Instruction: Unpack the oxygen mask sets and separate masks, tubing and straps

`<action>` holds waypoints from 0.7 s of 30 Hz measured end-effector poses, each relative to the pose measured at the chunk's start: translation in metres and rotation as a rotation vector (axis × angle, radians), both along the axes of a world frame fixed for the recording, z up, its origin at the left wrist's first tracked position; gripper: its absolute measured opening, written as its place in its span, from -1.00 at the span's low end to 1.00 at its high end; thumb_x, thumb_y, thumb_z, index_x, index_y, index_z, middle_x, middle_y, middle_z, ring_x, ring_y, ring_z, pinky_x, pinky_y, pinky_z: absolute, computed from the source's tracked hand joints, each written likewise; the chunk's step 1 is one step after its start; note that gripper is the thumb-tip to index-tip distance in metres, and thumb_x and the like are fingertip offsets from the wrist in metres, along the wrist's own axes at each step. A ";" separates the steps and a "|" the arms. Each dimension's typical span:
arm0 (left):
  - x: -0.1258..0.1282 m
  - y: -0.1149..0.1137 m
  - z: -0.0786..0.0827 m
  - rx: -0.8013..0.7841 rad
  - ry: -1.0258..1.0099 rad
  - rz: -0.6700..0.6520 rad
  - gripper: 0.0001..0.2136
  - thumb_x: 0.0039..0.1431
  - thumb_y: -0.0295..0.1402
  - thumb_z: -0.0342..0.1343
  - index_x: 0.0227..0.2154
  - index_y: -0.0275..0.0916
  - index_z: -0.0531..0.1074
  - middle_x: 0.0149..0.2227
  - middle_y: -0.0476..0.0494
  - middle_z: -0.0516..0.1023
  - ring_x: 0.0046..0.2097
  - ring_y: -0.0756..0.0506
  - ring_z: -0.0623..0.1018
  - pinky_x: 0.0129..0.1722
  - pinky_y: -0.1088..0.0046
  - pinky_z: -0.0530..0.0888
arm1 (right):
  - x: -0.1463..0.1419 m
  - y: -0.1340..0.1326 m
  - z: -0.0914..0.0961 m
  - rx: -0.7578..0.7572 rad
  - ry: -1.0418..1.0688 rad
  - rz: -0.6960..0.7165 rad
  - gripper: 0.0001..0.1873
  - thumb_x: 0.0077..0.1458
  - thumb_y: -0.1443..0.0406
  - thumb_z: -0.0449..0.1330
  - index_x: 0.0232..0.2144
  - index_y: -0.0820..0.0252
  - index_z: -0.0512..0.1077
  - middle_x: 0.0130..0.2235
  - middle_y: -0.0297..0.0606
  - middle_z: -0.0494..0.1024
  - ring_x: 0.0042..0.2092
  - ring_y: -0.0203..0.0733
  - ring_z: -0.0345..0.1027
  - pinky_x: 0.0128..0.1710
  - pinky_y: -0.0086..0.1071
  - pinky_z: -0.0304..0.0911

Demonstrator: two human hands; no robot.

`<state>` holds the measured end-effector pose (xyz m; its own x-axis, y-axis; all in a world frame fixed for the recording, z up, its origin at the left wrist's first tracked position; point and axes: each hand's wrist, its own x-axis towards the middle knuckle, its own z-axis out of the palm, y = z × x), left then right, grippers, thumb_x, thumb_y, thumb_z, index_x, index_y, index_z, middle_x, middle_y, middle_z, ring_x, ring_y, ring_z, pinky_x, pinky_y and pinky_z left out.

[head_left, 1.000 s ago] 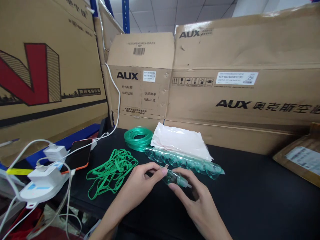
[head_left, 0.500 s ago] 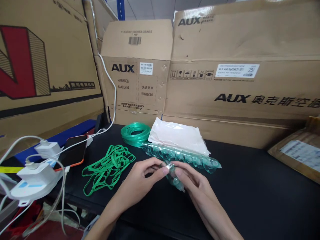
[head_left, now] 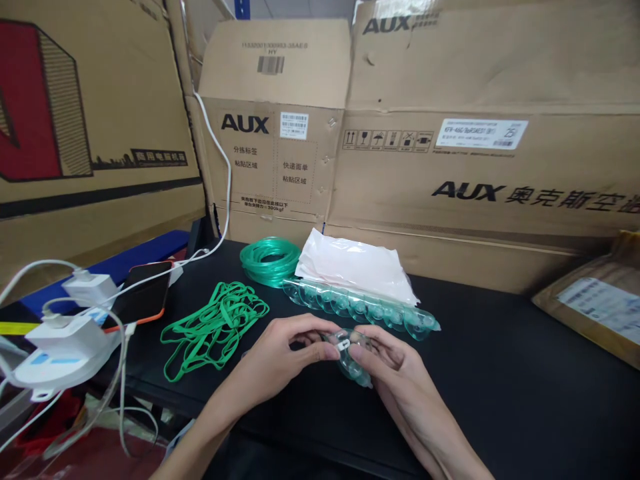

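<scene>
Both my hands hold one clear green-tinted plastic mask [head_left: 353, 365] just above the black table [head_left: 500, 387]. My left hand [head_left: 280, 357] pinches its left end, where a small white clip [head_left: 343, 345] shows. My right hand [head_left: 387, 373] grips its right side with curled fingers. Just behind them lies a row of several nested masks of the same kind [head_left: 360, 308]. A pile of green elastic bands [head_left: 213, 328] lies to the left of my left hand.
A coil of green tubing [head_left: 269, 260] and a stack of white plastic bags [head_left: 355, 268] lie behind the masks. Large cardboard boxes [head_left: 450, 133] wall the back and left. A phone [head_left: 145, 297], white chargers [head_left: 65, 340] and cables sit at left. A brown parcel [head_left: 595, 300] lies at right.
The mask has been turned in my hands from lying sideways to a more upright hold, with the white clip now on top. The view has dropped and shifted slightly.
</scene>
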<state>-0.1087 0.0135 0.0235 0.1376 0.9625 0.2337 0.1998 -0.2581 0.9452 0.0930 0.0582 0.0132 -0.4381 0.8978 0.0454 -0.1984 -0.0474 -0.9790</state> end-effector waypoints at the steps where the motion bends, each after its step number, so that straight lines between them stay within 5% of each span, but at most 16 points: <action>1: 0.000 -0.001 0.001 0.012 0.019 0.008 -0.80 0.26 -0.24 0.28 -0.10 -0.13 0.64 -0.15 -0.07 0.65 -0.09 -0.14 0.59 -0.07 0.41 0.47 | 0.000 0.001 -0.002 0.015 -0.004 -0.005 -0.72 0.02 0.13 0.50 -0.25 0.13 0.62 -0.27 -0.28 0.60 -0.20 -0.16 0.43 -0.20 -0.37 0.28; 21: 0.006 0.001 0.001 0.011 -0.108 0.023 -0.87 0.28 -0.28 0.26 -0.23 -0.21 0.65 -0.25 -0.04 0.55 -0.28 -0.02 0.48 -0.27 0.49 0.39 | -0.001 -0.003 0.003 0.118 0.042 -0.003 -0.84 0.09 0.18 0.46 -0.36 0.13 0.64 -0.35 -0.33 0.47 -0.26 -0.23 0.26 -0.26 -0.34 0.15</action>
